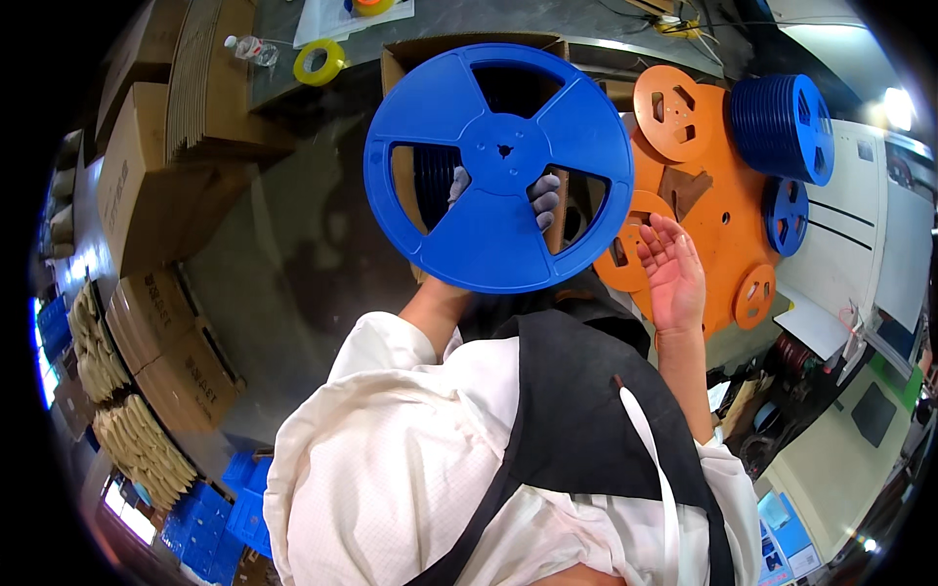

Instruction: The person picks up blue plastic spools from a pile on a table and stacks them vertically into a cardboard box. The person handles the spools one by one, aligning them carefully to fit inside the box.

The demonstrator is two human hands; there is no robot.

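Fingers of the left hand (544, 202), grey-covered, are now hooked through a blue round plastic reel (498, 181); the right hand (675, 275) is held loosely spread, unladen, beside a round orange plastic reel (630, 274).

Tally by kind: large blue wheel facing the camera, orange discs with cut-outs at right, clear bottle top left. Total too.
Large blue wheel: 1
Orange discs: 3 (upper disc, middle disc, lower disc)
Clear bottle: 1
Total: 5
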